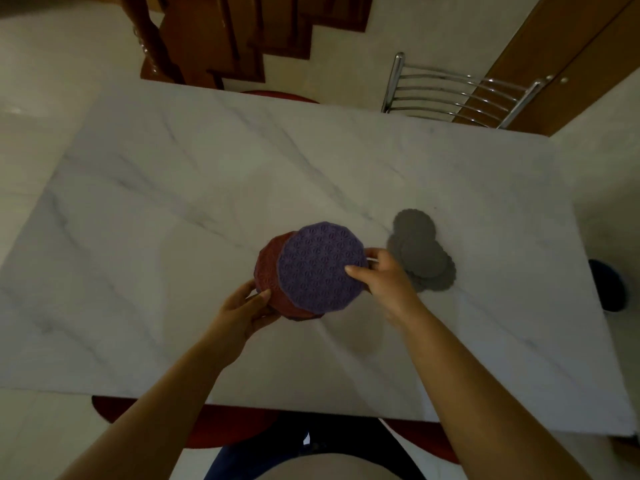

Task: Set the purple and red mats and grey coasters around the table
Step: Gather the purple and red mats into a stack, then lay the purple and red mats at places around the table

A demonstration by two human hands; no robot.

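Note:
Above the middle of the white marble table (173, 209), a stack of round patterned mats is held up. A purple mat (320, 268) lies on top, shifted right off the red mats (272, 268) beneath. My left hand (247, 306) grips the stack's lower left edge, thumb on top. My right hand (379, 275) pinches the purple mat's right edge. Several grey coasters (420, 251) lie in an overlapping pile on the table just right of my right hand.
A metal-backed chair (457, 95) stands at the table's far right side, with wooden stairs (221, 39) behind the far edge. A red seat (221, 427) sits under the near edge. A dark blue object (607, 285) lies beyond the table's right edge.

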